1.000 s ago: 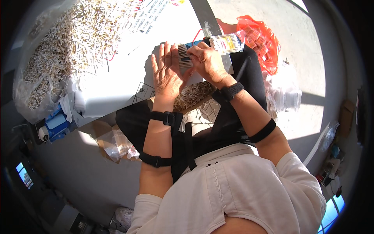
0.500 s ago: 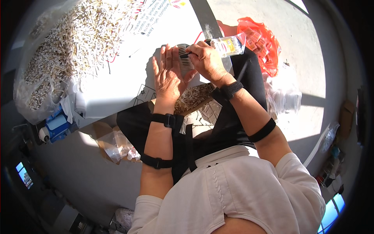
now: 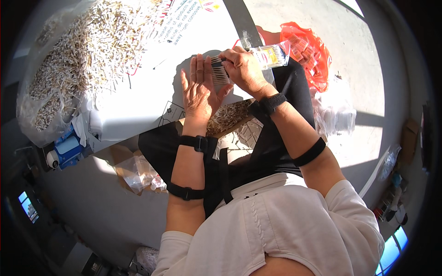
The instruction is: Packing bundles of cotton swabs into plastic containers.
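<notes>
My right hand (image 3: 244,69) grips a clear plastic packet (image 3: 269,56) with a yellow and red label, its open end turned toward my left. A bundle of thin pale sticks (image 3: 220,72) pokes out of that end. My left hand (image 3: 199,92) is held flat and upright, fingers together, its palm pressed against the stick ends. Both hands hover over a white printed board (image 3: 152,73) that lies across my lap. A large heap of loose pale sticks (image 3: 87,50) covers the board's far left part.
A box of sticks (image 3: 228,117) sits on my lap under my hands. An orange mesh bag (image 3: 306,50) and clear plastic bags (image 3: 338,115) lie on the floor to the right. Small clear bags (image 3: 138,172) and a blue item (image 3: 64,149) lie at the left.
My left hand has flattened against the stick ends and the packet has shifted slightly; the sticks sit deeper in the packet than a second ago.
</notes>
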The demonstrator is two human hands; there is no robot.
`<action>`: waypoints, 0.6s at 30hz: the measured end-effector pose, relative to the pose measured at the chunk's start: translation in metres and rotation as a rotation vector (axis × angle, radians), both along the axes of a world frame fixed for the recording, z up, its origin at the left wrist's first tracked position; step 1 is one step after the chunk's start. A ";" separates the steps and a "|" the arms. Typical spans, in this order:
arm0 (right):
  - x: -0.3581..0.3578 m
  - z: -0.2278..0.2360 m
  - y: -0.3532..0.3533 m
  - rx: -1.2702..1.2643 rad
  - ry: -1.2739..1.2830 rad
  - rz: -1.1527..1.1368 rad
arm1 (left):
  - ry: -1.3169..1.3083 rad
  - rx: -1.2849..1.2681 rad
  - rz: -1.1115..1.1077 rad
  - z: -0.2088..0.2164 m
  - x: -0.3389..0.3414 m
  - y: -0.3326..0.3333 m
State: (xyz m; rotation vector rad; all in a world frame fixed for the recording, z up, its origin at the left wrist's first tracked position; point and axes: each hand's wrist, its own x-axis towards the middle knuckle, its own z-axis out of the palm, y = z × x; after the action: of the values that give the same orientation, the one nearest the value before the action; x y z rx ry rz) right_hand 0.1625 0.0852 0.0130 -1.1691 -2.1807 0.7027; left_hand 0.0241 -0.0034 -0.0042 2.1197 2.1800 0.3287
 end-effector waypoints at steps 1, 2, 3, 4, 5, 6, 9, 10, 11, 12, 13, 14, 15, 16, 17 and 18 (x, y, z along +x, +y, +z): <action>-0.001 0.001 0.001 0.000 0.000 0.000 | -0.007 0.007 -0.002 0.000 0.000 0.000; -0.002 0.001 0.002 -0.017 -0.010 0.002 | -0.014 0.013 -0.005 0.000 0.000 0.000; -0.002 0.002 0.003 -0.034 -0.019 0.003 | -0.015 0.013 -0.004 0.000 -0.001 0.000; -0.002 0.001 0.004 -0.034 -0.020 0.004 | -0.020 0.017 -0.006 0.000 0.000 0.000; -0.001 0.001 0.005 -0.050 -0.031 0.034 | -0.026 0.021 -0.008 0.001 0.000 0.000; 0.000 0.000 0.007 -0.068 -0.042 0.064 | -0.027 0.021 -0.007 0.001 0.000 0.000; -0.004 -0.002 0.014 -0.085 -0.024 0.075 | -0.035 0.019 0.000 0.002 -0.002 -0.002; -0.006 -0.002 0.017 -0.086 -0.025 0.076 | -0.059 0.034 -0.005 0.002 -0.001 -0.003; -0.009 -0.002 0.022 -0.052 -0.018 0.075 | -0.082 0.048 -0.009 0.002 -0.002 -0.003; -0.013 -0.003 0.026 -0.019 -0.010 0.075 | -0.082 0.047 -0.006 0.002 -0.002 -0.003; -0.017 -0.003 0.032 -0.021 -0.010 0.075 | -0.071 0.052 -0.009 0.003 -0.001 -0.003; -0.021 -0.004 0.038 0.005 -0.076 0.112 | -0.060 0.057 -0.012 0.003 -0.001 -0.003; -0.026 -0.004 0.044 0.031 -0.142 0.148 | -0.060 0.055 -0.011 0.004 -0.001 -0.003; -0.031 -0.008 0.052 0.061 -0.153 0.167 | -0.076 0.043 -0.012 0.004 -0.001 -0.003; -0.035 -0.008 0.062 0.062 -0.156 0.163 | -0.093 0.035 -0.016 0.005 0.001 -0.002; -0.041 -0.008 0.074 0.087 -0.154 0.150 | -0.097 0.037 -0.021 0.006 0.003 0.000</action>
State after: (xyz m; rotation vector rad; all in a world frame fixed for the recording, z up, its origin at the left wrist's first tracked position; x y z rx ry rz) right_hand 0.1219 0.1590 0.0051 -1.0549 -2.4223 0.5896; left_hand 0.0267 -0.0034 0.0018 2.0973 2.1129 0.4635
